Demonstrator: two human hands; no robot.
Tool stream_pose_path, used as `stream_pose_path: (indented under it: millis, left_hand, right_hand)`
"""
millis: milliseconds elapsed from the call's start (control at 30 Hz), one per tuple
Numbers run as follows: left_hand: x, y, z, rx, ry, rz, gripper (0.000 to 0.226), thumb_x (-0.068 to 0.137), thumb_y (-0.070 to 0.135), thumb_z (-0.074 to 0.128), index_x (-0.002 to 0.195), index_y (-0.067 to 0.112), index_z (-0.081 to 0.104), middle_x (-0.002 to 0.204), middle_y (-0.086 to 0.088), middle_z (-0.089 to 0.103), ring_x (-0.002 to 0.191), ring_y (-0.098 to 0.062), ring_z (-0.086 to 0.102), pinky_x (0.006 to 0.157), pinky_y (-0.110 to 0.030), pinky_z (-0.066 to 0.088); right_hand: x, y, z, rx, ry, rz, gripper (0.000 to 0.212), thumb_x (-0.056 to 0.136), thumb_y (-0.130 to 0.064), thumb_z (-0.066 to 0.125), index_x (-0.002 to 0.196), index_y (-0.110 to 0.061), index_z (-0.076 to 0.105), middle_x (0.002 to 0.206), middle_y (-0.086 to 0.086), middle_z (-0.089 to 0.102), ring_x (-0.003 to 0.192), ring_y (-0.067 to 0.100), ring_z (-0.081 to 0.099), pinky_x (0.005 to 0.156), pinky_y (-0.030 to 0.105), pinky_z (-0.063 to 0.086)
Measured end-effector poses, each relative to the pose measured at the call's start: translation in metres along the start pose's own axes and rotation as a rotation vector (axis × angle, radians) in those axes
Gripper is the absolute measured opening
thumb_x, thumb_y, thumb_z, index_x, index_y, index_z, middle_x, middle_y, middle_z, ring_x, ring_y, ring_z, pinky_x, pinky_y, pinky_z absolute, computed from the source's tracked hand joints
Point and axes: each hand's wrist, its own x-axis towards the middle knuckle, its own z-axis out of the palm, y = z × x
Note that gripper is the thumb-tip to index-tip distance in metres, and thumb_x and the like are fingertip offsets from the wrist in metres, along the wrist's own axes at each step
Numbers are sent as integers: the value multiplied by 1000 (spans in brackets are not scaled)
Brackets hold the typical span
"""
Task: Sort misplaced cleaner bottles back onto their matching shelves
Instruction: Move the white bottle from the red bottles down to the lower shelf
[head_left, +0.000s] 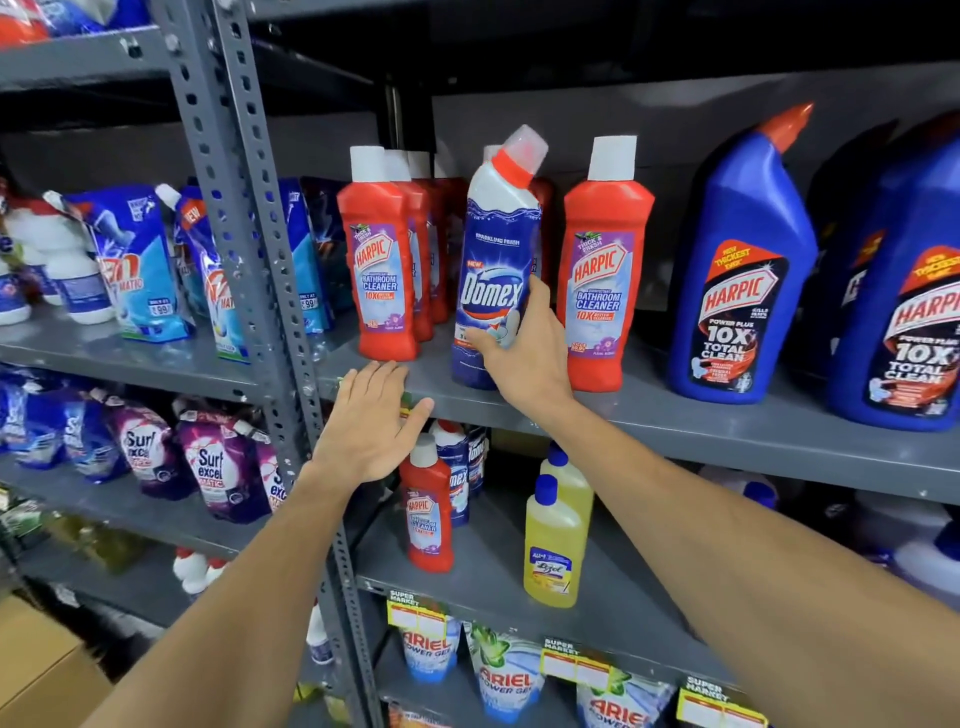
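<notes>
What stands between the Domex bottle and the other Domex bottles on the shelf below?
The right hand grips the Domex bottle. A lone red Harpic bottle stands directly before the lower Domex bottles, and the left hand hovers over that shelf opening.

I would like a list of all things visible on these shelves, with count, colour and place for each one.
Domex bottle: one, blue and white, red neck, middle shelf, among the red bottles.
Red Harpic bottles: several, white caps, middle shelf, both sides of the Domex bottle.
Blue Harpic bottles: at least two, large, middle shelf, right.
Lone red Harpic bottle: one, lower shelf.
Yellow bottles: two, blue caps, lower shelf.
Surf Excel pouches: several, purple, lower left.
Ariel pouches: several, white and blue, bottom.
Left hand: open, at the middle shelf edge.
Right hand: gripping the Domex bottle.
</notes>
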Motion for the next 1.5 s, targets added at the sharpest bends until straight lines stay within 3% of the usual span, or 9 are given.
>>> stream_pose_path:
  millis: [133, 300, 500, 633, 767, 1000, 1100, 1300, 1500]
  left_hand:
    - [0, 0, -1, 27, -18, 5, 74, 93, 59, 21, 147, 9, 32, 154, -11, 36, 145, -27, 22, 121, -46, 9]
    - [-16, 7, -3, 81, 42, 1, 76, 97, 54, 24, 153, 6, 8, 163, -13, 7, 150, -25, -1, 122, -45, 2]
    - [-75, 11, 13, 149, 129, 12, 76, 97, 46, 33, 153, 2, 6, 163, -17, 5, 150, -29, 1, 120, -51, 11]
    - [-111, -2, 48, 115, -1, -3, 78, 97, 49, 31, 152, 1, 6, 162, -18, 7, 150, -29, 4, 121, -50, 12]
    - [-142, -20, 97, 55, -255, -56, 83, 94, 59, 17, 152, 0, 9, 161, -19, 11, 150, -30, 6, 121, -47, 11]
    - [-171, -43, 165, 26, -572, -106, 96, 82, 69, 2, 153, 4, -1, 163, -13, -6, 150, -25, -7, 121, -41, 1]
    - [-170, -50, 187, 21, -643, -129, 82, 96, 59, 20, 153, 4, -1, 163, -13, -6, 150, -25, -8, 122, -41, 1]
    - [-160, -56, 219, 2, -676, -113, 78, 99, 52, 26, 152, 3, -3, 163, -13, -7, 150, -24, -10, 121, -40, -2]
    - [-158, -59, 239, 33, -740, -168, 75, 100, 50, 22, 152, 2, -2, 163, -15, -6, 150, -26, -8, 121, -41, -1]
  right_hand:
    - [-10, -14, -14, 102, 18, -21, 80, 77, -28, 85, 140, -18, 37, 132, -1, 62, 119, 14, 63, 96, 38, 56]
    - [-40, -24, -32, 164, 17, -63, 78, 77, -32, 85, 139, -21, 39, 132, -5, 62, 119, 9, 64, 79, 9, 51]
    - [-104, -6, -35, 214, 54, -86, 70, 74, -36, 87, 128, -23, 44, 122, -11, 67, 110, 4, 68, 89, 27, 58]
    - [-149, 26, -19, 197, 38, -26, 59, 73, -34, 88, 114, -29, 46, 111, -16, 69, 102, 3, 69, 84, 30, 59]
    - [-178, 74, 1, 108, -51, 74, 61, 74, -34, 86, 120, -30, 46, 115, -14, 67, 107, 8, 68, 87, 37, 58]
    - [-203, 139, 43, 15, -89, 273, 67, 76, -25, 86, 129, -16, 47, 114, -14, 59, 96, -4, 51, 75, -3, 37]
    - [-207, 164, 67, -4, -58, 340, 66, 75, -19, 87, 128, -16, 46, 116, -7, 64, 100, 8, 57, 75, 4, 40]
    - [-210, 208, 106, -127, 10, 412, 69, 79, -9, 82, 135, -13, 42, 131, 8, 59, 120, 28, 57, 96, 44, 49]
    - [-194, 233, 127, -194, 5, 445, 73, 83, 1, 74, 145, -11, 37, 136, 11, 54, 125, 26, 53, 95, 32, 45]
